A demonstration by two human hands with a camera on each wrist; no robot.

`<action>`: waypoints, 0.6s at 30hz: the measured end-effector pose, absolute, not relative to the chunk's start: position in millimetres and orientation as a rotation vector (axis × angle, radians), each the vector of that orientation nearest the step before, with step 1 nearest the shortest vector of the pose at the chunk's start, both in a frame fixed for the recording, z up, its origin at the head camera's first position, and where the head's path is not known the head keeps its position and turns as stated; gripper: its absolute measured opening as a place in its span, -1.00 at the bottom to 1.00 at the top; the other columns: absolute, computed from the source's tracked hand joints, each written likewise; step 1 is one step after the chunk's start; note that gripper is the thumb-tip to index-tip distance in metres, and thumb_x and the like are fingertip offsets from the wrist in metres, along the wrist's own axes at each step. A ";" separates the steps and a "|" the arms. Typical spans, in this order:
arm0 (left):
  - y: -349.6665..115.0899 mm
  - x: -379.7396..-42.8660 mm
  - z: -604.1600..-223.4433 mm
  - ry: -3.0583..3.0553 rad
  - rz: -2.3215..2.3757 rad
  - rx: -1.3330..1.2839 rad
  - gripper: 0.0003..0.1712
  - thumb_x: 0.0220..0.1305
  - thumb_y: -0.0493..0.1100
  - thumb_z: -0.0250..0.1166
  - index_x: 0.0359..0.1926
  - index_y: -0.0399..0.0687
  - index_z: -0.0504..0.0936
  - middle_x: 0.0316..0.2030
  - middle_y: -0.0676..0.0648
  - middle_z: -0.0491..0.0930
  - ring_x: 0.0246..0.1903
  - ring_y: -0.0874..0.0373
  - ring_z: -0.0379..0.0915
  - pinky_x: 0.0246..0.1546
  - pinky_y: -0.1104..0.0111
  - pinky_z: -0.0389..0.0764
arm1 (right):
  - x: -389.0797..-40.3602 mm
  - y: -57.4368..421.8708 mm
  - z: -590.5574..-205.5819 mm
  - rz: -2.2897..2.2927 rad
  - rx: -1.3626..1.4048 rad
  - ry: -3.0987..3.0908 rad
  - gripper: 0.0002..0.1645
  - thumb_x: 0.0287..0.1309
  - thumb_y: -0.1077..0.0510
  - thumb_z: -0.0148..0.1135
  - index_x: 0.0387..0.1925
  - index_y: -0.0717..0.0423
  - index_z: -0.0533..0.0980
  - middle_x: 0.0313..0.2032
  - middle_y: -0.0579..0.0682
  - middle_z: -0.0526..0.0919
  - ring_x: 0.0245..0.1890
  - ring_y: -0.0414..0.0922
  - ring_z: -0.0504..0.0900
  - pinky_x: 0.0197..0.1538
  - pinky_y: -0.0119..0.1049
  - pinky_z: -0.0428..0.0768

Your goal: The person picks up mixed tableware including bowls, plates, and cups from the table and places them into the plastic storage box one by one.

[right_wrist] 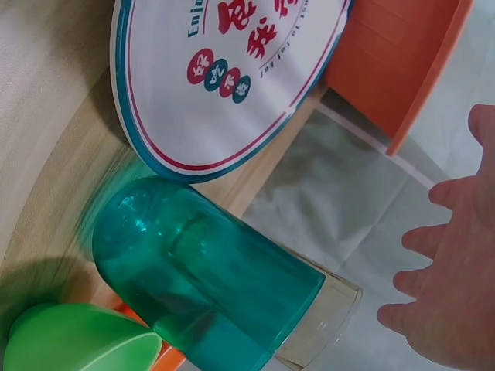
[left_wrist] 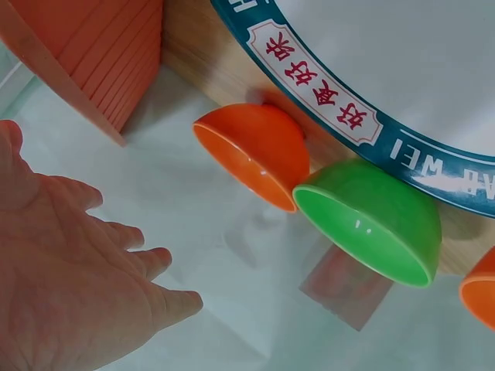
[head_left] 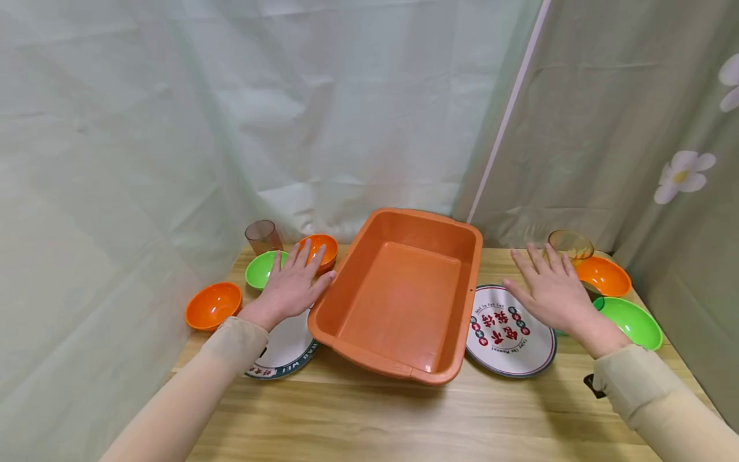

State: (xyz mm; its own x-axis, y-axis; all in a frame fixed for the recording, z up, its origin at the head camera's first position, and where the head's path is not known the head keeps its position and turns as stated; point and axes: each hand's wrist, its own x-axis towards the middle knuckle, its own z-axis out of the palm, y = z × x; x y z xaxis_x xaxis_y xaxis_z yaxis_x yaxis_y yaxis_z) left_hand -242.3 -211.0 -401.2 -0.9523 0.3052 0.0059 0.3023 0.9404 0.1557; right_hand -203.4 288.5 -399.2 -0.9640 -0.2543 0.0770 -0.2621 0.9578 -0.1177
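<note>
An orange rectangular basin [head_left: 398, 295] stands in the middle of the wooden table. Over its left side my left hand [head_left: 291, 285] hovers with fingers spread, holding nothing, above a white plate [head_left: 285, 343] with a dark teal rim. Near that hand are a green bowl [left_wrist: 371, 220] and an orange bowl [left_wrist: 259, 151]. My right hand [head_left: 551, 292] is held out flat and holds nothing, above the right edge of a white plate with red characters [head_left: 508, 340]. In the right wrist view a teal cup [right_wrist: 201, 270] appears beside that plate; in the head view this hand mostly hides it.
Far left stand another orange bowl [head_left: 213, 307] and a brownish clear cup [head_left: 263, 237]. On the right are an amber clear cup [head_left: 570, 242], an orange bowl [head_left: 606, 276] and a green bowl [head_left: 632, 324]. Pale curtains [head_left: 358, 115] hang behind and along both sides.
</note>
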 end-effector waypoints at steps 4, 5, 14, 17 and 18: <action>-210.9 -243.0 -401.1 3.074 0.233 0.485 -0.06 0.53 0.46 -0.33 0.66 0.01 -0.10 0.61 -0.30 -0.24 0.57 -0.27 -0.43 0.44 -0.30 -0.39 | -202.8 287.1 -399.0 0.202 0.415 -3.054 -0.04 0.53 -0.39 -0.22 0.62 0.15 -0.02 0.57 0.39 -0.15 0.52 0.46 -0.30 0.44 0.42 -0.33; -210.9 -243.0 -401.0 3.075 0.230 0.487 -0.06 0.53 0.46 -0.33 0.66 0.01 -0.10 0.61 -0.30 -0.24 0.57 -0.27 -0.43 0.44 -0.30 -0.39 | -202.6 286.6 -399.0 0.206 0.418 -3.055 -0.04 0.53 -0.38 -0.21 0.62 0.15 -0.02 0.57 0.39 -0.15 0.52 0.46 -0.30 0.44 0.42 -0.33; -208.0 -245.8 -399.4 3.009 0.408 0.539 -0.08 0.57 0.38 -0.25 0.64 -0.12 -0.05 0.59 -0.36 -0.17 0.56 -0.33 -0.32 0.46 -0.28 -0.23 | -197.6 271.7 -401.4 0.452 0.416 -3.102 0.02 0.54 -0.37 -0.22 0.61 0.28 -0.11 0.55 0.43 -0.12 0.53 0.43 -0.25 0.46 0.38 -0.21; -200.2 -252.0 -391.0 2.896 0.619 0.616 -0.14 0.62 0.23 -0.16 0.62 -0.24 -0.07 0.57 -0.40 -0.12 0.54 -0.35 -0.24 0.48 -0.21 -0.13 | -199.0 259.1 -399.2 0.724 0.393 -3.095 0.05 0.56 -0.32 -0.18 0.58 0.38 -0.21 0.54 0.46 -0.13 0.52 0.43 -0.12 0.46 0.36 -0.06; -196.6 -255.5 -388.0 2.856 0.676 0.638 -0.16 0.64 0.18 -0.14 0.62 -0.27 -0.10 0.57 -0.40 -0.11 0.55 -0.32 -0.21 0.49 -0.17 -0.08 | -200.4 253.9 -398.4 0.798 0.377 -3.096 0.07 0.56 -0.32 -0.18 0.58 0.40 -0.26 0.54 0.47 -0.13 0.51 0.43 -0.07 0.45 0.36 -0.01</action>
State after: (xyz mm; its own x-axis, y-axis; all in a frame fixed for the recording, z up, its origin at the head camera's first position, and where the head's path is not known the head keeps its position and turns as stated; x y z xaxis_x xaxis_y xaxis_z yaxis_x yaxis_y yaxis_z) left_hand -255.5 -196.6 -388.0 -0.9005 0.4334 -0.0359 0.3713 0.8092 0.4554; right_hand -200.4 253.9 -398.4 -0.9695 -0.2444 -0.0170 -0.2057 0.8498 -0.4853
